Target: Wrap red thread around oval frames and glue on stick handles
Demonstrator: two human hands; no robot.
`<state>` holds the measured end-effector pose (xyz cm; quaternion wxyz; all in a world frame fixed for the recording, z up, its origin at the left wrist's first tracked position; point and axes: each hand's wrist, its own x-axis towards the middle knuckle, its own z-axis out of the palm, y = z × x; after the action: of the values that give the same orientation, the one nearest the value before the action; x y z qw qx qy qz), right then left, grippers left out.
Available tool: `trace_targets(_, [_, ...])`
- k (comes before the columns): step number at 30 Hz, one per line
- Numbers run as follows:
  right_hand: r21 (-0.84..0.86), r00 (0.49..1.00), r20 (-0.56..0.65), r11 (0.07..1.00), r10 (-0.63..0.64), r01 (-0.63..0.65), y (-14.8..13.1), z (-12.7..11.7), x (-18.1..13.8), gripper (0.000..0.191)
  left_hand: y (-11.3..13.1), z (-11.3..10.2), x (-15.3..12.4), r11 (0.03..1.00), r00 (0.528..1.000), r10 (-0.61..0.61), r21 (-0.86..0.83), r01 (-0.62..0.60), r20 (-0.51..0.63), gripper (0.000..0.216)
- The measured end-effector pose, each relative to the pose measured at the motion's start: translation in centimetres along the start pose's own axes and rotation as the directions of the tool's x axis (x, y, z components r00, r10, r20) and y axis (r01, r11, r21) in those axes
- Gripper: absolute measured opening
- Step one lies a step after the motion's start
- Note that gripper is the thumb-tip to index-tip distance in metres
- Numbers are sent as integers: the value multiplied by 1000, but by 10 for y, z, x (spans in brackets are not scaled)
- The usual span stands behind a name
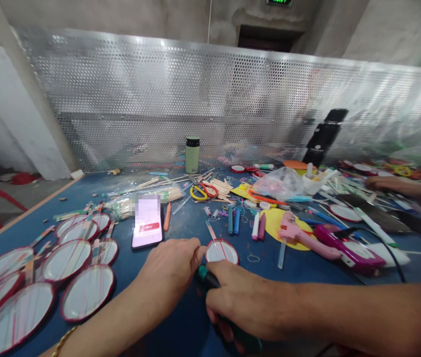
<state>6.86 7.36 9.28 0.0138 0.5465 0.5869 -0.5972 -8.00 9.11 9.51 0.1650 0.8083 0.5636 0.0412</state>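
Note:
A small round white disc with a red rim and a stick fixed across it is just beyond both hands. My left hand is closed, its fingertips pinched at the disc's left edge. In my right hand, the fingers wrap around a green and black handled tool; its working end is hidden by the hands. Several larger red-rimmed discs on sticks lie overlapped at the left. A lit phone lies above my left hand, with an orange marker beside it.
A pink glue gun rests on yellow paper at right, beside a purple device with a cable. Markers, scissors, and wooden sticks lie mid-table. A green bottle stands behind. Another person's hand is at far right.

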Motion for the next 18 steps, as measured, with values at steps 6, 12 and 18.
trace_targets(6, [-2,1000,-3,1000,6,-6,-3,1,-4,14,-1,-1,-1,1000,1000,24,-2,-24,-6,40])
trace_targets(12, [-6,1000,5,1000,8,-8,-2,0,-3,14,-1,1,-1,1000,1000,17,-25,-17,-10,40])
trace_targets(18, [-18,1000,-7,1000,-2,2,-4,0,-5,14,0,-1,-1,999,1000,17,-41,-17,-8,40])
